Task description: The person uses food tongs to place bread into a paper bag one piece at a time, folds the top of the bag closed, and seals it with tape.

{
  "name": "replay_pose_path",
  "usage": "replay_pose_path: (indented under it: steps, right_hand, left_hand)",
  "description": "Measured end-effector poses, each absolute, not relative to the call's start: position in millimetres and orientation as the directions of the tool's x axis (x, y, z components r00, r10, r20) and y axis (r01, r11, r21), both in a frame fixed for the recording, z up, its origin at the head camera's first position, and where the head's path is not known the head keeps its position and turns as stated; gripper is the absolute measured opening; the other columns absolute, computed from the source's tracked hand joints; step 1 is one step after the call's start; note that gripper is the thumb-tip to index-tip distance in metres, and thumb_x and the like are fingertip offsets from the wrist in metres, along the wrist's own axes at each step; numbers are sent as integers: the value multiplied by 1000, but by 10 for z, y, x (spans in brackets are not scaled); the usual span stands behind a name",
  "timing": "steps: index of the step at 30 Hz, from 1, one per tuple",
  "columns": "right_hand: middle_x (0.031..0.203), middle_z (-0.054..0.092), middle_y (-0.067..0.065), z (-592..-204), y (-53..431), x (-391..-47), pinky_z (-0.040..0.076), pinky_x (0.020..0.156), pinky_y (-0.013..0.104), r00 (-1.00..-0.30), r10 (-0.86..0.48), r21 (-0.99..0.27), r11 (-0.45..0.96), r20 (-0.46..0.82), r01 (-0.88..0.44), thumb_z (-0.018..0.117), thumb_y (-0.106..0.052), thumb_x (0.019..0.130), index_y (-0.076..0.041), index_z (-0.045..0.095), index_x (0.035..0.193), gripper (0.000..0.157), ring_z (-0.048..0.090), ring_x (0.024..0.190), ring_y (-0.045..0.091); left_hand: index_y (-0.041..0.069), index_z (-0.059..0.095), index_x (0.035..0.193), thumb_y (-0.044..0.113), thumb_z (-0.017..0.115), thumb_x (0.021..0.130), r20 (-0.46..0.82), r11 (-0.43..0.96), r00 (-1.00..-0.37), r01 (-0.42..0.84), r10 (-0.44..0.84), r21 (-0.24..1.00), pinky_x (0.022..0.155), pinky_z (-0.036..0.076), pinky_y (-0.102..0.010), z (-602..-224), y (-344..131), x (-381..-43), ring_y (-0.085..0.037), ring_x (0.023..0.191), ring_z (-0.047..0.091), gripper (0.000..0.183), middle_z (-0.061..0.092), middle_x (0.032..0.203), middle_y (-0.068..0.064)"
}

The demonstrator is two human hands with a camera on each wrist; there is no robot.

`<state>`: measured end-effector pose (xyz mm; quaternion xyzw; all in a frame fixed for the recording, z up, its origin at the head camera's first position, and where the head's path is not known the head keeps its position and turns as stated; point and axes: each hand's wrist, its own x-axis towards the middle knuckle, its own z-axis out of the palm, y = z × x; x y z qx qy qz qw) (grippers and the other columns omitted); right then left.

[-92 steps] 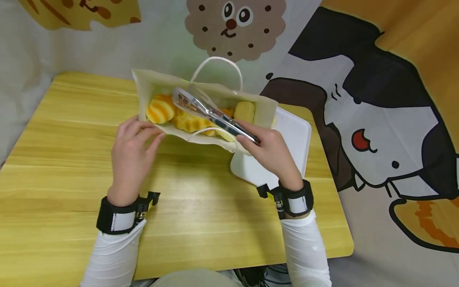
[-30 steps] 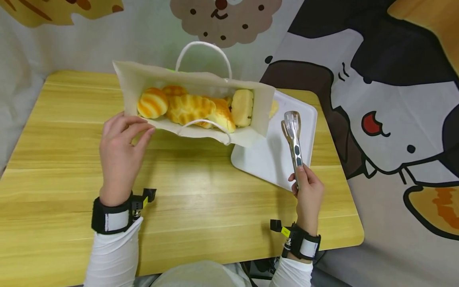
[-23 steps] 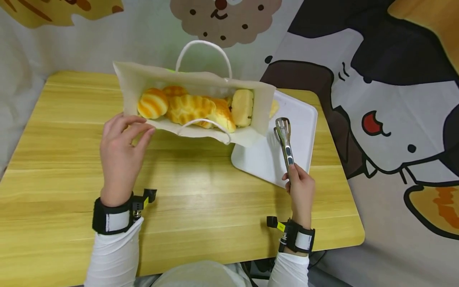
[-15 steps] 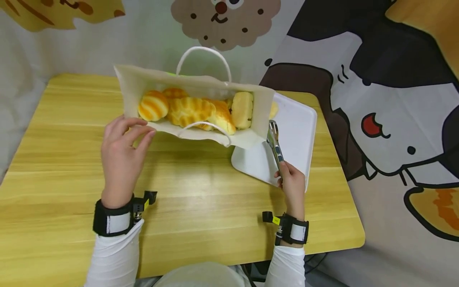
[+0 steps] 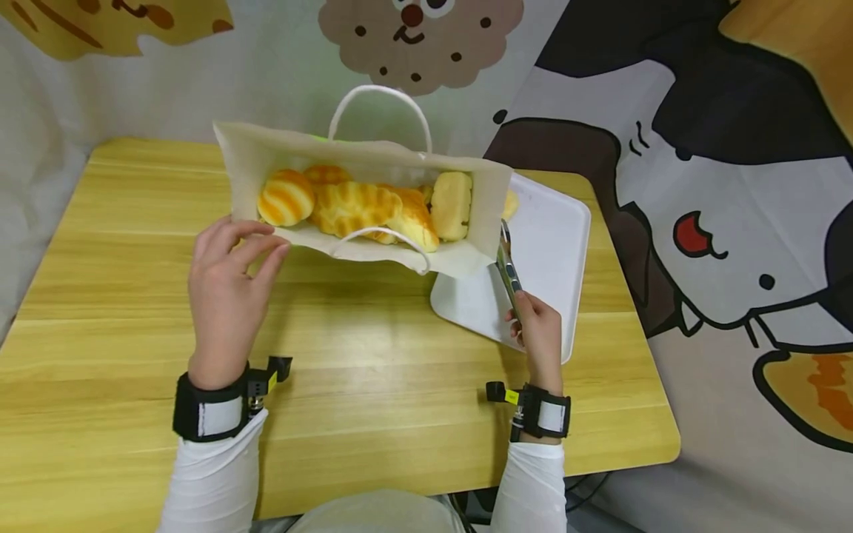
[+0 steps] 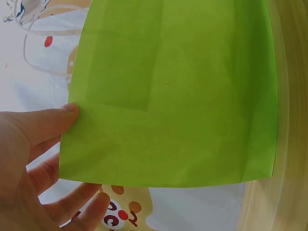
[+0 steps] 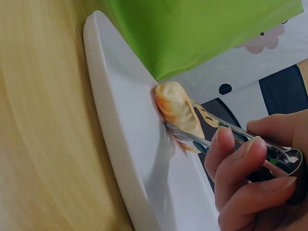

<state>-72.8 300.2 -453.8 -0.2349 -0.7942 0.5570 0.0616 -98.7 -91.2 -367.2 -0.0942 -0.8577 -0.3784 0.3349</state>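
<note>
A paper bag, cream inside [image 5: 393,154] and green outside [image 6: 178,96], stands open-topped on the table. My left hand [image 5: 229,292] pinches its front left rim between thumb and fingers. Inside lie several breads, among them a striped round bun [image 5: 286,198], a ridged roll [image 5: 353,209] and a pale block-shaped bread [image 5: 451,206]. My right hand [image 5: 540,333] grips metal tongs [image 5: 508,272] at the bag's right side. In the right wrist view, the tongs' tips lie on either side of a bread roll [image 7: 175,106] on the white tray [image 7: 130,120]. From the head view, the bag partly hides that roll.
The bag overlaps the left part of the white tray in the head view. White loop handles [image 5: 386,89] rise from the bag's rims. A wooden table [image 5: 373,385] lies beneath everything, and a printed curtain [image 5: 720,281] hangs behind and to the right.
The tongs were over the bag's opening, then swung right over the tray, and since have moved left to the roll beside the bag. The left hand stays at the bag's rim.
</note>
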Motion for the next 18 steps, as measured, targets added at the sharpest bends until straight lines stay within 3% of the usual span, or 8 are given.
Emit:
replay_pose_path:
  steps: [9,18]
  right_hand:
    - [70,62,8,-4543,2953,-843,34,35,15,-896,404,-914,264,-186,309,52,-40,96,-7,64,118,42,48,45,8]
    - [66,61,4,-4609,2939,-839,35,35,14,-876,465,-925,262,-130,277,56,-34,95,-9,65,120,36,47,44,7]
  left_hand:
    - [-5,73,84,7,76,79,654,706,-752,419,-82,571,99,40,-52,-3651,-906,-968,-36,114,49,14,67,101,-19]
    - [-4,74,85,6,75,79,655,704,-752,425,-75,569,101,38,-51,-3652,-917,-953,-36,114,49,12,67,100,-18]
